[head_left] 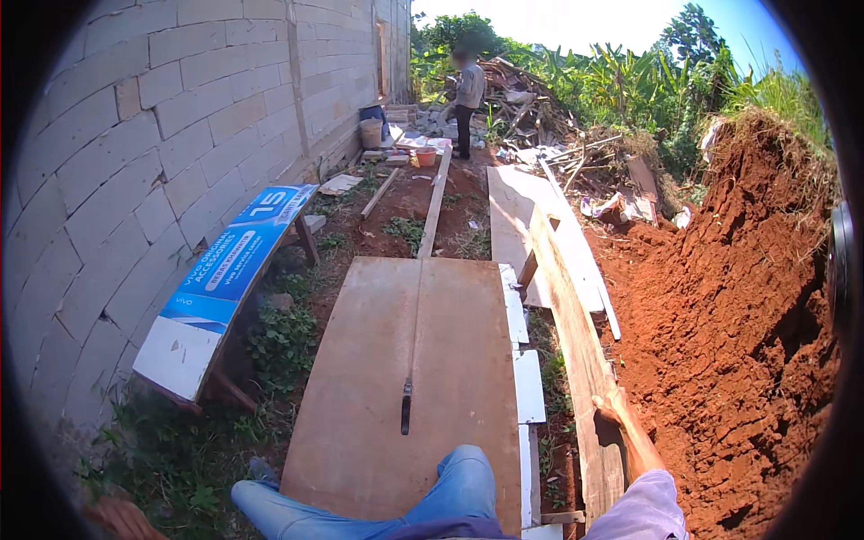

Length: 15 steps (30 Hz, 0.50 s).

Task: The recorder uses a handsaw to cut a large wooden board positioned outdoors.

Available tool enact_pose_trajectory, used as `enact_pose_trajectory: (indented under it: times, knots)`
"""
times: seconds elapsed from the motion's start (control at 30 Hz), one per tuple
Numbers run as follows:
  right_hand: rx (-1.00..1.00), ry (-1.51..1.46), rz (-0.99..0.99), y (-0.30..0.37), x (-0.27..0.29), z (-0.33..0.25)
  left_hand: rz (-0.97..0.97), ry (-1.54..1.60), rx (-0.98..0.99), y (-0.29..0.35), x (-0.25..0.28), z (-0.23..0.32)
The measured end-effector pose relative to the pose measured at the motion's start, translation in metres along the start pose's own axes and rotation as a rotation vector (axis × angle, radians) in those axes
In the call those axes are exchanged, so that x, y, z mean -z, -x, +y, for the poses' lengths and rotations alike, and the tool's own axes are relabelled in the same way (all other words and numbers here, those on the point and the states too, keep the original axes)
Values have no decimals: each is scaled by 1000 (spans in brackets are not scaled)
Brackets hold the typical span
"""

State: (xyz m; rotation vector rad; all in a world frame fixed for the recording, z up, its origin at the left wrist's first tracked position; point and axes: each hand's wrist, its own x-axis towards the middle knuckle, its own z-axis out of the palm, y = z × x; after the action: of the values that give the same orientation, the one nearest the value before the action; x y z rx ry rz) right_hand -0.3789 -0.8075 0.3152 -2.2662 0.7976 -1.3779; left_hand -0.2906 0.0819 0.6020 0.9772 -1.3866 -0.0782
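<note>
Nearest you, your jeans (463, 486) cross the near end of a broad plywood sheet (351, 378). Your left hand (121, 517) shows at the dim lower left rim; you cannot tell from here whether its grip is spread or pressed together. On your right, your lilac sleeve (643, 508) leads to your right hand (614, 405), its grip closed on the right edge of a long wooden plank (577, 337). That plank runs away from you, right of the plywood and apart from it. Between the two, white board pieces (529, 387) line the plywood's right side and crowd the gap. On the sheet, short of its middle, lies a small dark object (406, 409) whose kind you cannot make out, at the near end of a thin straight line.

To your left, weeds (283, 337) fill the ground up to a tilted blue-and-white printed panel (238, 243) on wooden legs, beside the block wall (207, 81). To your right, a red earth bank (738, 297) hems in the plank's side.

Farther on, a narrow board (436, 202) runs from the plywood's far edge toward an orange bucket (426, 157). A large pale sheet (517, 193) lies right of it, partly behind the plank. Beyond, a person (469, 90) stands before a heap of scrap wood (531, 108).
</note>
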Motion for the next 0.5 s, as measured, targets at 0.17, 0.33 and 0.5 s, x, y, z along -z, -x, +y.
enact_pose_trajectory:
  times: [0.17, 0.33, 0.5]
  knots:
    - [10, 19, -53, -1, 6, -4, 798, -862, 1090, 36, 20, -195]
    - [-11, 41, -85, -25, -2, -19, -731, -1179, 1230, 155, -40, -262]
    - [-22, 47, -114, -23, -1, -18, -2, -1138, 1604, 138, -44, -274]
